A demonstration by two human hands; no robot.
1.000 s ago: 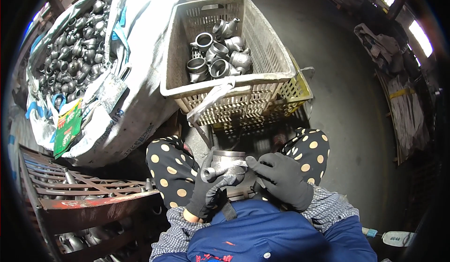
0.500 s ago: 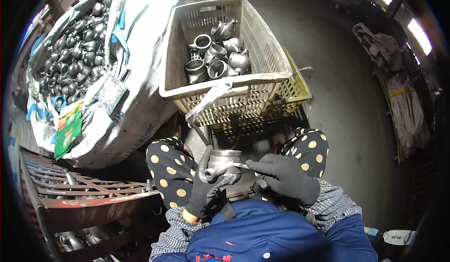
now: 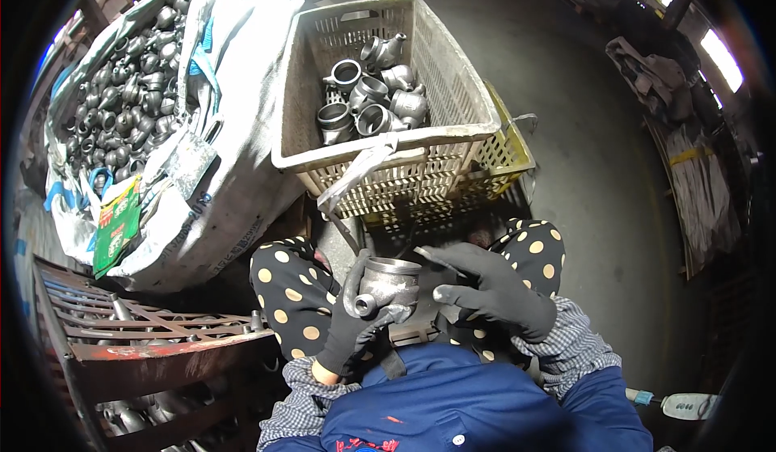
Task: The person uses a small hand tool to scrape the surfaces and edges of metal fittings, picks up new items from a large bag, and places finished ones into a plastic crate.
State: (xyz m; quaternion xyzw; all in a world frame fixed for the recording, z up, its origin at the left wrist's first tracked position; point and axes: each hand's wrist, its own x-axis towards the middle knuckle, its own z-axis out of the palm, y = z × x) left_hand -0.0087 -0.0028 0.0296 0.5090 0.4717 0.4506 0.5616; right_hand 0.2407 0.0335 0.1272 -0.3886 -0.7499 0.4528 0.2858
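Note:
My left hand [image 3: 349,327], in a dark glove, is closed around a grey metal pipe fitting [image 3: 394,284] above my lap. The fitting's wide threaded mouth faces up, and a small round side outlet points toward me. To the right of it is my gloved right hand [image 3: 499,292], its forefinger and thumb spread apart and not touching the fitting. No object shows clearly between those fingers; its palm side is partly hidden.
Ahead stands a pale plastic crate [image 3: 388,146] holding several similar fittings [image 3: 369,93], with a yellow crate [image 3: 517,154] under it. A large white sack [image 3: 255,120] full of small dark fittings stands left. At lower left is a rusty metal rack [image 3: 174,359] with more metal parts.
My right hand has drawn back from the fitting's side, and its forefinger and thumb have spread. The fitting has turned slightly in my left hand and shifted a little right.

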